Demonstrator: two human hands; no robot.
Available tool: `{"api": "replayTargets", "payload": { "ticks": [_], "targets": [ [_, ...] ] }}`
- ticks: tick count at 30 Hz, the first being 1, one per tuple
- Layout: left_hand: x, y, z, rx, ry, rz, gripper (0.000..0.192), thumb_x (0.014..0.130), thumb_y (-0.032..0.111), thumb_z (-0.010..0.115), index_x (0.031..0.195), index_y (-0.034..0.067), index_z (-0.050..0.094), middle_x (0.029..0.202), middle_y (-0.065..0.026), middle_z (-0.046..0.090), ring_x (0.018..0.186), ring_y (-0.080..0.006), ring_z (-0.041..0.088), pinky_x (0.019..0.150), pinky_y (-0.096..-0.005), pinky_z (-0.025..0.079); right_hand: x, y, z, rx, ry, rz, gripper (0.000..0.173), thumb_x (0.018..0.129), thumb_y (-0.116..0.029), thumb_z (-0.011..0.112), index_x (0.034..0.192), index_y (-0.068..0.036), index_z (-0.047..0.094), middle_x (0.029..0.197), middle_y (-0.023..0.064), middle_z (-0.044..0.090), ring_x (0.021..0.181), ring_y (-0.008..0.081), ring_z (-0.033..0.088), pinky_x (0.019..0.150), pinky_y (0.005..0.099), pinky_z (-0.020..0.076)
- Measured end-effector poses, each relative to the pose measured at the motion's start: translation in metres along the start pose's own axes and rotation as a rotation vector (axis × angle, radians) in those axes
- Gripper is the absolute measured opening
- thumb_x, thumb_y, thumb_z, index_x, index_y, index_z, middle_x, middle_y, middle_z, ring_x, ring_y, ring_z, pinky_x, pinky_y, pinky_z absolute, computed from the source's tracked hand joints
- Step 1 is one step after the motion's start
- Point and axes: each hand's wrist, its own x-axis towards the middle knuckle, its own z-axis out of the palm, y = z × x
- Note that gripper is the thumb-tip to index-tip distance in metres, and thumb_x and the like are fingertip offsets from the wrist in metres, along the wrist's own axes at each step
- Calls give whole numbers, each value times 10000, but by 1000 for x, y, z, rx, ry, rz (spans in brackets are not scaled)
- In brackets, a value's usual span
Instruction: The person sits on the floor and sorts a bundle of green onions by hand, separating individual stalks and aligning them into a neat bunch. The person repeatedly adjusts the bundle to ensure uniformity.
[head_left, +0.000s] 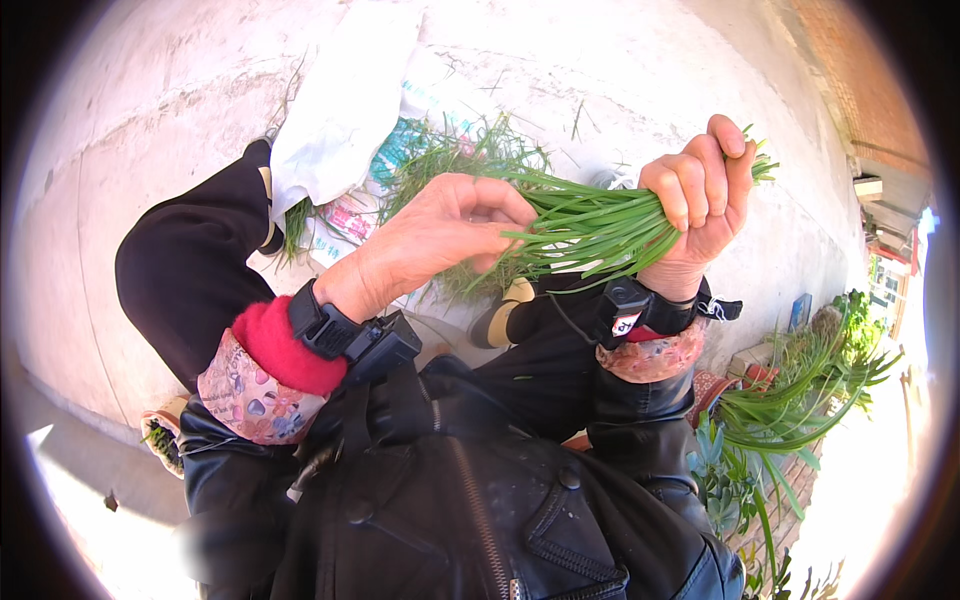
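My right hand (697, 195) is closed around a bunch of green garlic chives (600, 221), raised in front of my lap. The stalk ends poke out beyond the fist on the right, and the long flat leaves spread leftward. At their tips is my left hand (457, 225), thumb and forefinger pinched on a few leaf ends. Beneath both hands, a loose heap of thin grassy trimmings (465, 161) lies on printed plastic sacking (349, 217) that bears writing. A white plastic bag (345, 105) lies beside the heap, with more green leaves (298, 225) sticking out under its edge.
Pale concrete ground (195, 105) surrounds the sacking, with scattered stray blades on it. My black-trousered knee (187, 262) and my shoe (499, 319) flank the heap. Long-leaved potted plants (787, 405) stand close to my right elbow. A planter (166, 435) is at my left.
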Motion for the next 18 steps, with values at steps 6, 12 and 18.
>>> {"api": "replayTargets", "payload": {
  "ticks": [6,12,18],
  "targets": [
    [1,6,-2,-4,167,48,149,815,144,553,884,21,602,724,3,559,604,-55,483,539,-185,393,-1,-1,0,-70,-117,53,171,925,-199,408,814,-69,402,449,-53,336,317,25,260,317,162,264],
    [9,1,-15,-19,320,147,158,834,166,541,899,36,603,678,20,534,596,-45,475,561,-177,392,-3,-3,-7,-19,-172,58,163,911,-187,442,800,-73,403,440,-52,338,314,25,262,307,164,253],
    [10,-5,-20,89,308,204,150,837,168,535,891,52,614,774,9,585,690,-53,510,628,-191,401,-5,-3,-7,122,-115,28,150,899,-161,458,791,-70,409,450,-46,341,314,29,264,313,176,241]
  ]
}}
